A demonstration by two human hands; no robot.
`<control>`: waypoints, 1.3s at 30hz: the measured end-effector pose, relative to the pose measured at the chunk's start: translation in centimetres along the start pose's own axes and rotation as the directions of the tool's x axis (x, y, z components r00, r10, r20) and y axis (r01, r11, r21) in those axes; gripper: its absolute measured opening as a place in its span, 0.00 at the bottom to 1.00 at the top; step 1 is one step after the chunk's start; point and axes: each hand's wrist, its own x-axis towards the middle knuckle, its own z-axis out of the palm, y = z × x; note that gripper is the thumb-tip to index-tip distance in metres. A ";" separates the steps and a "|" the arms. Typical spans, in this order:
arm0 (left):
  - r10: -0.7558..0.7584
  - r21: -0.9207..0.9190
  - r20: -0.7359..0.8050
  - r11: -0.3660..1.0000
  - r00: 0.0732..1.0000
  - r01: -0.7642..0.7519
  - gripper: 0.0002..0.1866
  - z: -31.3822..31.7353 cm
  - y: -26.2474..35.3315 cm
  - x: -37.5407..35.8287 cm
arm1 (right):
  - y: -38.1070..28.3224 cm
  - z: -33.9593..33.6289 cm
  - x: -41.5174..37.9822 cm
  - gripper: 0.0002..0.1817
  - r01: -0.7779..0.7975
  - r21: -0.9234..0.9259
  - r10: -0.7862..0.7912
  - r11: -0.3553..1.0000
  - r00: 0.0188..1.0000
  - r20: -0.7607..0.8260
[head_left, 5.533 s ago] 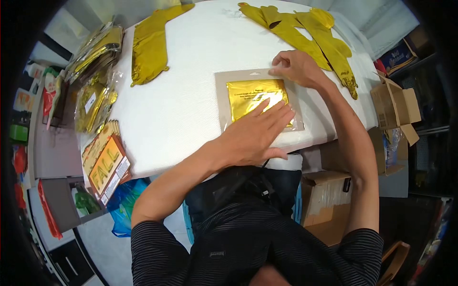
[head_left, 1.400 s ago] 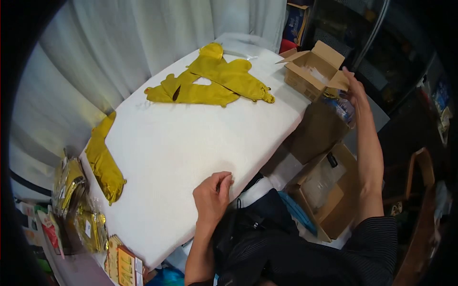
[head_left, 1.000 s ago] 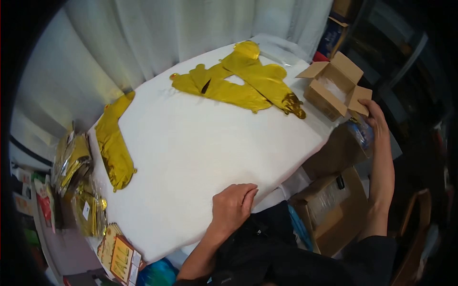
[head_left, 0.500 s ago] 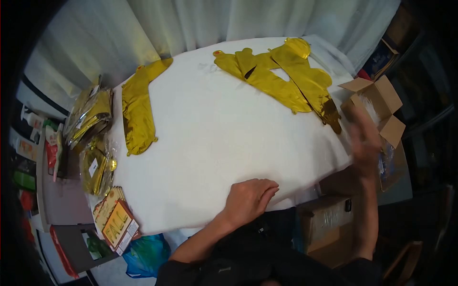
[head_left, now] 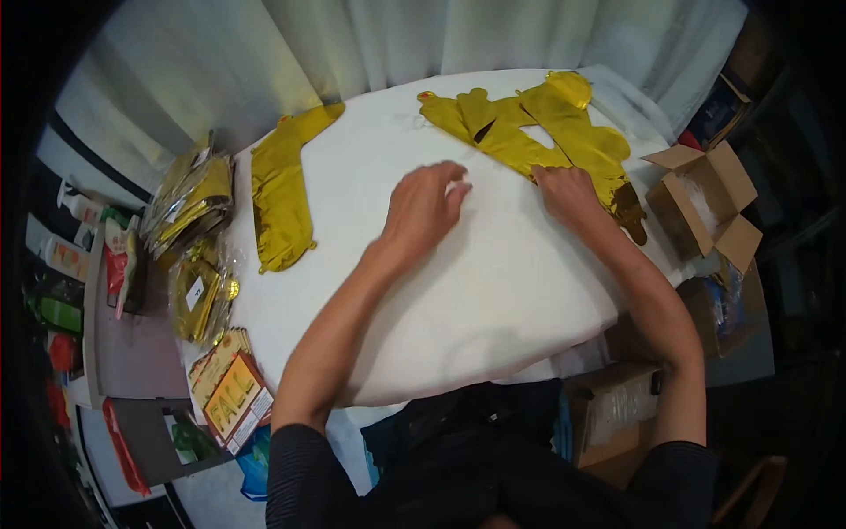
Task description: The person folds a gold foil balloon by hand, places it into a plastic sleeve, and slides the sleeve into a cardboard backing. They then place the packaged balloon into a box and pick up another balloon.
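Note:
Flat gold foil balloons lie on the white-covered table. One is an L-shaped balloon (head_left: pixel 280 198) on the left; overlapping gold foil balloons (head_left: pixel 493 128) lie at the back right. My right hand (head_left: pixel 568 196) reaches to the near edge of these, its fingers bent and closed at the foil; the fingertips are partly hidden. Over the middle of the table is my left hand (head_left: pixel 423 212), its fingers curved with a gap between thumb and forefinger. Nothing shows in it, and it is apart from the balloons.
Bagged gold foil packs (head_left: pixel 189 198) and cards marked FALL (head_left: pixel 233 401) line the table's left edge. An open cardboard box (head_left: pixel 705 198) stands at the right, with another box (head_left: pixel 612 410) below the front edge. A pale curtain (head_left: pixel 397 40) hangs behind.
My right hand has moved from the table's right edge leftward to the overlapping balloons. My left hand has moved forward from the front edge, its thumb now parted. The view has shifted slightly.

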 end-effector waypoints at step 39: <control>-0.062 0.247 -0.080 0.966 0.995 0.080 0.25 7.1 -0.6 12.6 | 7.4 -2.1 5.2 0.16 -0.458 0.654 0.595 0.602 0.804 0.016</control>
